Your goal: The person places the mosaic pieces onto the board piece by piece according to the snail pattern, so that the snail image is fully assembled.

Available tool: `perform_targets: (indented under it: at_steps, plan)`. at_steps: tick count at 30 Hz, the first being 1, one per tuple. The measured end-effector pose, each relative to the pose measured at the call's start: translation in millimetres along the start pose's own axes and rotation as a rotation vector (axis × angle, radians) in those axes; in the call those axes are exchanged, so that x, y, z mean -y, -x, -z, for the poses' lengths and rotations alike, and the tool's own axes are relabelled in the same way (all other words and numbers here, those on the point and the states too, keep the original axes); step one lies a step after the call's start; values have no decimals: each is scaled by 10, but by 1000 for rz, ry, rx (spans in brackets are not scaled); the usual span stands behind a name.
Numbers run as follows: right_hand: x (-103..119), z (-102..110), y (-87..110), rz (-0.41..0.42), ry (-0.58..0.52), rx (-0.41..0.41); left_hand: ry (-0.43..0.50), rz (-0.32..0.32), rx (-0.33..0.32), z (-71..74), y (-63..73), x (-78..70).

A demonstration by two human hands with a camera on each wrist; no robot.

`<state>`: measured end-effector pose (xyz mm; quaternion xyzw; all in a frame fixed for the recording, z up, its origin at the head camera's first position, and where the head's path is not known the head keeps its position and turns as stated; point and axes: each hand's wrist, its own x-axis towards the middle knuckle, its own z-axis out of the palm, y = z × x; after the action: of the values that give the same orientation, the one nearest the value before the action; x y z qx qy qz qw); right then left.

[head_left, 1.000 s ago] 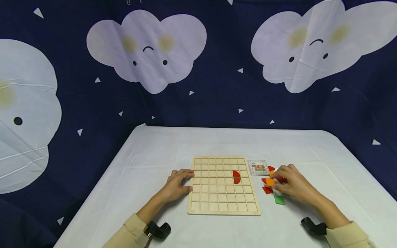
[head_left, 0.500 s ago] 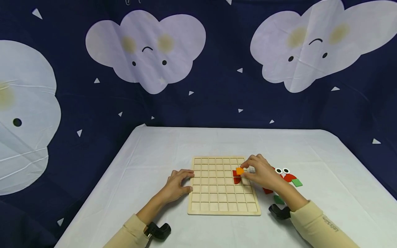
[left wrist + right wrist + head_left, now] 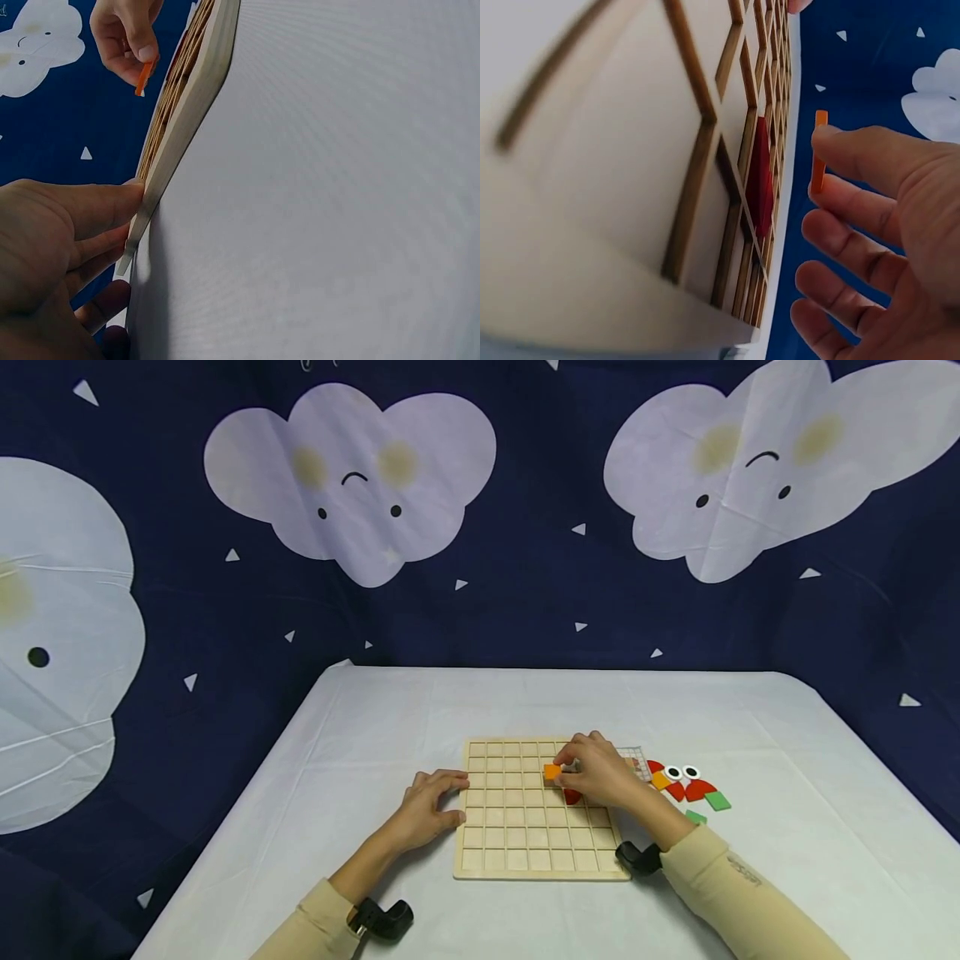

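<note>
My left hand (image 3: 426, 806) rests at the left edge of a wooden grid board (image 3: 517, 839), its thumb and fingertips touching the rim. In the left wrist view the thumb (image 3: 105, 202) lies nearly straight against that edge. Between thumb and index finger, my right hand (image 3: 600, 770) pinches an orange square tile (image 3: 552, 772). It hovers over the upper right part of the grid, and the right wrist view has the tile (image 3: 820, 154) edge-on, apart from the board. A red piece (image 3: 573, 797) sits in a cell under this hand, which partly covers the red there.
Right of the board lies a small picture card (image 3: 636, 760), partly hidden by the right hand. Beyond it are red pieces (image 3: 700, 790), another orange piece (image 3: 661, 781), round eye pieces (image 3: 682, 773) and green pieces (image 3: 717, 801). A white cloth (image 3: 420, 710) covers the table.
The right hand has picked up the orange tile from the loose pieces and carried it left over the board, past the red pieces. The left hand has stayed at the board's edge.
</note>
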<state>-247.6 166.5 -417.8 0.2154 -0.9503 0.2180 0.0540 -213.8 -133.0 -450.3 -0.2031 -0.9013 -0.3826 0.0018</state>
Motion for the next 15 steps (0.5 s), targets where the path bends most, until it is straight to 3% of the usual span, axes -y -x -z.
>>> perform_targets:
  at_steps: [15]
  plan:
    - [-58,-122,-27,28,53,36,4,1,-2,-2,1,-2]
